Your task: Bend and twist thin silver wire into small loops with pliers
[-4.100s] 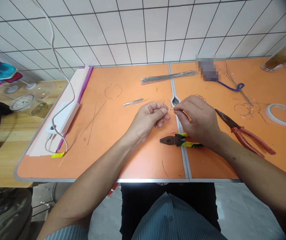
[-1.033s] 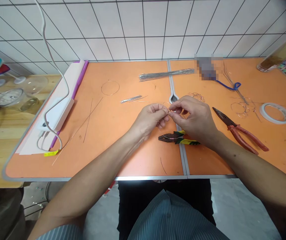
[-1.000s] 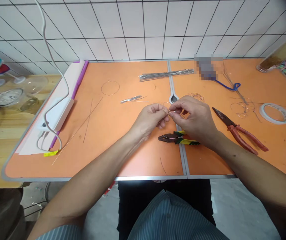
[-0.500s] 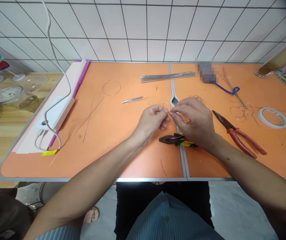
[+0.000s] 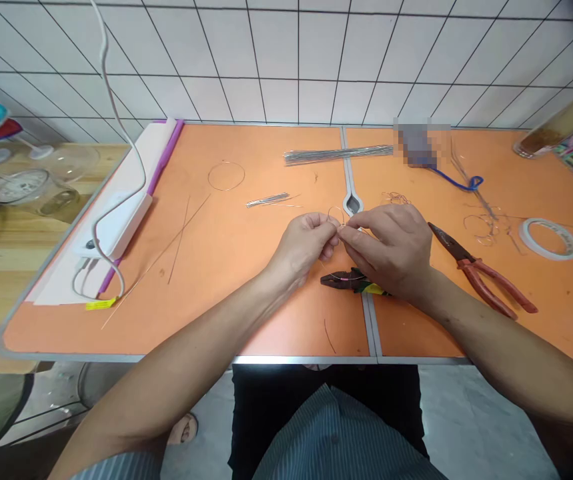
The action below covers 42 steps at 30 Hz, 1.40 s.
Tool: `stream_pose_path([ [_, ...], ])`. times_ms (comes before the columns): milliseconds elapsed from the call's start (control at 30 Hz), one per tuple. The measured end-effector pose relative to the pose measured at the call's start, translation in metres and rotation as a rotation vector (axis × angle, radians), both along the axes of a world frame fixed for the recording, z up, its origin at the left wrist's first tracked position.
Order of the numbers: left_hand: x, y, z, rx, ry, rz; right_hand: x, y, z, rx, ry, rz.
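One fine wire loop (image 5: pixel 335 207) was pinched between the fingertips of the left hand (image 5: pixel 299 247) and right hand (image 5: pixel 391 247) above the orange surface (image 5: pixel 276 300), held from both sides probably to steady it. Combination pliers (image 5: pixel 339 281) and long-nose pliers (image 5: pixel 466 260) lay close by, presumably for easy reach. Farther right, a clear cup (image 5: pixel 541 139) contained something brownish, perhaps a drink.

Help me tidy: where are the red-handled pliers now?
In the head view, the red-handled pliers lie on the right of the table, between the right hand and the white ring.
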<state>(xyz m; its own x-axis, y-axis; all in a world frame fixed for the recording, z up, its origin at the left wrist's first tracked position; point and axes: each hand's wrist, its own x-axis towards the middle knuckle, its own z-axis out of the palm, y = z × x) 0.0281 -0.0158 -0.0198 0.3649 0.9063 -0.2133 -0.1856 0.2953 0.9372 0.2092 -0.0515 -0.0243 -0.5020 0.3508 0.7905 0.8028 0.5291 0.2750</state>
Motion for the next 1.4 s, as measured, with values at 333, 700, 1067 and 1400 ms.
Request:
stream_pose_path([
  [333,-0.003,0.001,0.000,-0.025,0.015,-0.059,0.001,0.000,-0.003,0.003,-0.021,0.010],
  [700,-0.004,0.003,0.000,-0.084,-0.040,-0.090,0.007,0.001,-0.006,-0.029,-0.023,0.050],
  [1067,-0.007,0.005,0.008,-0.162,-0.045,-0.107,0.012,0.000,0.001,-0.025,-0.118,0.071],
  [1400,-0.010,0.007,0.017,-0.264,-0.057,-0.103,0.018,-0.001,0.000,-0.057,-0.186,0.097],
])
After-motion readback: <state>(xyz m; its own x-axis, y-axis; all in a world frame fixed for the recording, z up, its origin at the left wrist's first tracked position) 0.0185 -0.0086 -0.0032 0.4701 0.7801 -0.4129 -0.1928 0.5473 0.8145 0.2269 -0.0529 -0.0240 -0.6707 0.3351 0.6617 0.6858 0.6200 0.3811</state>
